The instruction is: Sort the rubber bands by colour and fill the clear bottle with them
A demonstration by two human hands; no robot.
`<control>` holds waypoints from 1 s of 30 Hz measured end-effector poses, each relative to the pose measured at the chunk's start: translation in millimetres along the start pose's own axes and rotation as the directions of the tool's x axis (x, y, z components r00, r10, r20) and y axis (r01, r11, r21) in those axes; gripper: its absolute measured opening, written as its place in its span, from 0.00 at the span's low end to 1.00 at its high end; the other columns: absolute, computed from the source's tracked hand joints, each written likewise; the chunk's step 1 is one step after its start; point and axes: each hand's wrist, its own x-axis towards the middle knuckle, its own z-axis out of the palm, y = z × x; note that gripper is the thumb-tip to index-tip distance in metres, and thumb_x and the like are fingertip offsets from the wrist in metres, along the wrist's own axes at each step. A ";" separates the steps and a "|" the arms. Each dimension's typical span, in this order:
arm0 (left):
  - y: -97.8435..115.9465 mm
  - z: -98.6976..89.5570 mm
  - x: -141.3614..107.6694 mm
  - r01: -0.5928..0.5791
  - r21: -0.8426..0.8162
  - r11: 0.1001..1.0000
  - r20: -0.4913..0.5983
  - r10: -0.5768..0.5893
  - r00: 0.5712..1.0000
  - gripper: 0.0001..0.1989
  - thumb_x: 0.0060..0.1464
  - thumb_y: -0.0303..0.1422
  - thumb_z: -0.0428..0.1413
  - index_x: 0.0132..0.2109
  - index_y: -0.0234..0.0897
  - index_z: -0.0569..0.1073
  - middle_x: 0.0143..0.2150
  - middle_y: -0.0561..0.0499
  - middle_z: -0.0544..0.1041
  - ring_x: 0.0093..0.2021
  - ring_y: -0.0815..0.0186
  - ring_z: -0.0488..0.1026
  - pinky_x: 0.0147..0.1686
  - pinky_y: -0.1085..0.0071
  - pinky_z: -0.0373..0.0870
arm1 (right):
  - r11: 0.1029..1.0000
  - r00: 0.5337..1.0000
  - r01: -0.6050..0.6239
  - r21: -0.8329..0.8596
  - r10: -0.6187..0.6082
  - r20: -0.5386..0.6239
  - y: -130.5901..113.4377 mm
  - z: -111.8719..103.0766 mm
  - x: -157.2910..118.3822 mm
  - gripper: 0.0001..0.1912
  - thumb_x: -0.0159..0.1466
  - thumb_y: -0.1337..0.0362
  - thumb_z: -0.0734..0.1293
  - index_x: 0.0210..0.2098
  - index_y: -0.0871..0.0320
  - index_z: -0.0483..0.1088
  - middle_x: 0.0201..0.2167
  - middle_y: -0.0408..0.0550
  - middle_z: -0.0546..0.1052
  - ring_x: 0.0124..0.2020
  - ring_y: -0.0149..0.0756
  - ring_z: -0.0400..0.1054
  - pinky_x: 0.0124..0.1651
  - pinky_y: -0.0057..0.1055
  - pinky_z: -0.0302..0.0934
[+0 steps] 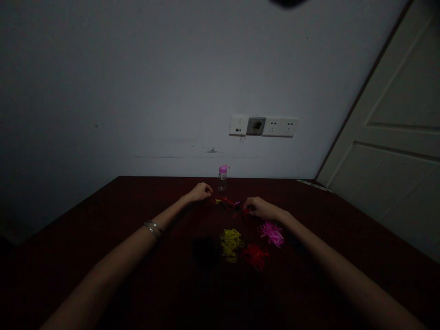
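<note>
On the dark red table, my left hand (202, 191) rests left of a small scatter of mixed bands (225, 200), its fingers curled; what they hold, if anything, is too small to see. At the right end of that scatter, my right hand (256, 207) has its fingers closed on red bands (245, 211). Nearer to me lie a yellow pile (231, 244), a red pile (255, 255) and a pink pile (272, 233) of thin bands. A dark pile (206, 250) is faint to the left of the yellow one.
A clear bottle (222, 181) with a pink cap stands behind the scatter, near the wall. Sockets (280, 127) are on the wall (154, 91). A door (395, 151) is at the right, and a pale strip (314, 185) lies at the table's back right edge.
</note>
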 end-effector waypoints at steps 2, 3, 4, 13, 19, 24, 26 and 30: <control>1.8 2.9 2.7 -0.016 0.016 1.000 0.041 0.015 0.999 0.13 0.42 0.27 0.52 0.37 0.28 0.75 0.34 0.46 0.76 0.33 0.67 0.71 0.32 0.76 0.64 | 0.999 1.000 0.009 -0.052 -0.008 0.008 2.4 2.0 4.5 0.12 0.49 0.75 0.60 0.32 0.63 0.71 0.32 0.50 0.72 0.32 0.33 0.64 0.35 0.25 0.56; 3.1 4.7 4.2 -0.033 0.024 0.999 0.061 0.031 0.998 0.14 0.43 0.28 0.52 0.38 0.28 0.75 0.34 0.46 0.76 0.33 0.67 0.71 0.33 0.77 0.64 | 0.997 1.000 0.016 -0.074 -0.015 0.009 3.4 2.8 6.3 0.11 0.50 0.75 0.60 0.31 0.63 0.71 0.31 0.50 0.72 0.32 0.33 0.64 0.35 0.25 0.56; 4.7 6.8 5.9 -0.055 0.035 0.998 0.080 0.052 0.995 0.14 0.44 0.28 0.52 0.38 0.28 0.75 0.35 0.46 0.76 0.34 0.67 0.71 0.33 0.77 0.64 | 0.995 1.000 0.025 -0.096 -0.025 0.010 4.1 3.5 7.7 0.11 0.50 0.74 0.60 0.31 0.62 0.70 0.31 0.50 0.72 0.32 0.33 0.64 0.35 0.24 0.56; 23.3 21.5 22.7 -0.246 0.226 0.942 0.215 0.198 0.956 0.14 0.48 0.31 0.52 0.43 0.38 0.73 0.42 0.50 0.74 0.42 0.65 0.69 0.38 0.76 0.63 | 0.995 1.000 0.007 -0.104 -0.010 -0.024 2.3 5.9 8.3 0.11 0.52 0.73 0.59 0.31 0.62 0.71 0.31 0.50 0.73 0.31 0.32 0.65 0.35 0.25 0.55; 33.1 31.0 29.7 -0.335 0.386 0.859 0.275 0.240 0.931 0.13 0.49 0.30 0.50 0.43 0.41 0.71 0.44 0.50 0.72 0.45 0.64 0.68 0.37 0.75 0.64 | 0.974 0.982 -0.070 0.216 0.106 -0.158 13.2 -3.8 2.6 0.13 0.50 0.72 0.59 0.32 0.64 0.72 0.26 0.47 0.73 0.27 0.29 0.64 0.31 0.23 0.57; 35.9 37.8 30.4 -0.328 0.472 0.819 0.255 0.230 0.939 0.09 0.51 0.29 0.47 0.37 0.36 0.71 0.39 0.47 0.72 0.40 0.64 0.69 0.34 0.74 0.64 | 0.930 0.972 -0.150 0.336 0.201 -0.121 24.3 -8.0 4.3 0.14 0.49 0.70 0.59 0.33 0.66 0.72 0.24 0.46 0.73 0.22 0.27 0.62 0.24 0.22 0.56; 36.6 38.2 28.6 -0.323 0.472 0.820 0.252 0.225 0.941 0.09 0.52 0.28 0.45 0.37 0.36 0.70 0.39 0.46 0.71 0.40 0.64 0.68 0.34 0.73 0.64 | 0.942 0.973 -0.152 0.301 0.196 -0.121 27.3 -6.7 8.8 0.14 0.49 0.70 0.59 0.33 0.66 0.72 0.25 0.47 0.73 0.22 0.27 0.63 0.24 0.22 0.56; 39.3 33.2 20.9 -0.297 0.409 0.863 0.220 0.222 0.950 0.08 0.52 0.28 0.46 0.38 0.35 0.68 0.41 0.45 0.69 0.40 0.64 0.67 0.34 0.74 0.64 | 0.975 0.977 -0.141 0.169 0.165 -0.138 29.6 -3.7 21.3 0.14 0.48 0.72 0.59 0.31 0.65 0.73 0.25 0.47 0.74 0.25 0.29 0.65 0.28 0.22 0.57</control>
